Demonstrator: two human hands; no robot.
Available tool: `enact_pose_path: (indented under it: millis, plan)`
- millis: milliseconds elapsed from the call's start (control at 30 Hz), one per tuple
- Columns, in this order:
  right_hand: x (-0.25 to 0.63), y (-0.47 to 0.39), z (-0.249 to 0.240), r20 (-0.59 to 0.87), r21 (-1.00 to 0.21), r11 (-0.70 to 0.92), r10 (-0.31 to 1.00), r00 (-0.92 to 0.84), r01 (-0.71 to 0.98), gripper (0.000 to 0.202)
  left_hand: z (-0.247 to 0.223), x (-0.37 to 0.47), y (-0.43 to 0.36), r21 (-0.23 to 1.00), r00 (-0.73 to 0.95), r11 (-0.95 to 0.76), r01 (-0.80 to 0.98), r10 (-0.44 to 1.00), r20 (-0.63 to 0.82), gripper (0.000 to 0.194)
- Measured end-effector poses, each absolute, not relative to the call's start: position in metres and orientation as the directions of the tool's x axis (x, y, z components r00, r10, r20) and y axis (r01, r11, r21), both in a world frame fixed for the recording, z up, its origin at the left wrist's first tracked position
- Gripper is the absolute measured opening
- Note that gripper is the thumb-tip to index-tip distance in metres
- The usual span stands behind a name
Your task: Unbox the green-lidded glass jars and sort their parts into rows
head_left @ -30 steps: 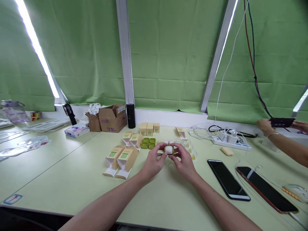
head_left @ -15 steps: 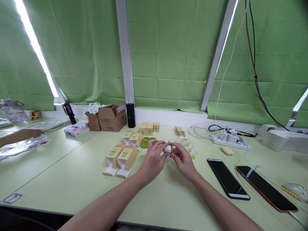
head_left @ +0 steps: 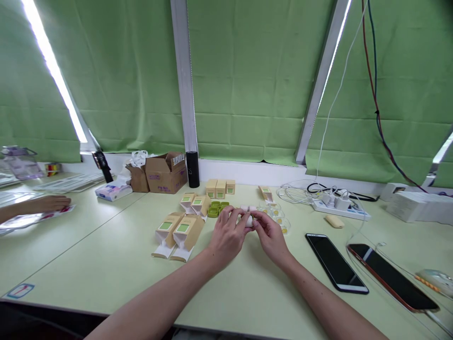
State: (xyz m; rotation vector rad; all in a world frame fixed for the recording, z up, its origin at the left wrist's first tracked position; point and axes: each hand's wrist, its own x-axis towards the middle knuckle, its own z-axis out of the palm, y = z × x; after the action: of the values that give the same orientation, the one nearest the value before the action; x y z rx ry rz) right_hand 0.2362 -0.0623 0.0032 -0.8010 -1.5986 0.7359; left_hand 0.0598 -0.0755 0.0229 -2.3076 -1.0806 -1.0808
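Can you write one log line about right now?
left hand: fingers on small rounded white object | right hand: fingers on same object | farther back: three tan cardboard boxes with green labels

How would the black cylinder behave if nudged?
The black cylinder stands tall and narrow, so a high push would probably tip it. Its round body would likely roll once down. The straight, undented side suggests stiff walls.

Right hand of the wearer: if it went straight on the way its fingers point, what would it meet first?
The right hand would first meet the small white piece at its fingertips, then probably the left hand. The fingers overlap there, so exact depth is unclear.
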Motion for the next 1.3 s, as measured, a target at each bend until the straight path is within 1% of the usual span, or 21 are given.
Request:
enact_pose_path:
  millis: [233,367,500,667,800,1033,1167,1300]
  plan:
    - [0.236,-0.063,0.004,0.584,-0.778,0.596,0.802,-0.124,0.197,0.030,0.022,0.060,-0.075,-0.024,0.426,-0.654,0.756,0.464,0.776,0.040]
    - [0.235,-0.063,0.003,0.595,-0.768,0.606,0.795,-0.119,0.206,0.028,0.023,0.060,-0.073,-0.030,0.455,-0.689,0.724,0.445,0.771,0.037]
    - [0.233,-0.066,0.003,0.617,-0.731,0.623,0.778,-0.121,0.280,0.026,0.022,0.062,-0.072,-0.017,0.475,-0.717,0.697,0.445,0.759,0.031]
    - [0.230,-0.069,0.004,0.641,-0.691,0.630,0.761,-0.103,0.356,0.030,0.017,0.063,-0.071,-0.021,0.488,-0.727,0.686,0.439,0.755,0.032]
    - [0.229,-0.067,0.004,0.628,-0.704,0.603,0.775,-0.069,0.374,0.031,0.012,0.062,-0.068,-0.013,0.493,-0.726,0.688,0.454,0.742,0.035]
    - [0.230,-0.064,0.004,0.575,-0.750,0.561,0.815,-0.074,0.351,0.033,0.012,0.063,-0.067,-0.002,0.471,-0.717,0.697,0.456,0.755,0.026]
    - [0.233,-0.063,0.006,0.578,-0.757,0.574,0.811,-0.090,0.312,0.033,0.014,0.062,-0.067,0.052,0.432,-0.732,0.680,0.456,0.778,0.029]
    - [0.239,-0.064,0.009,0.641,-0.693,0.662,0.747,-0.176,0.286,0.038,0.015,0.056,-0.064,0.157,0.366,-0.761,0.630,0.468,0.804,0.038]
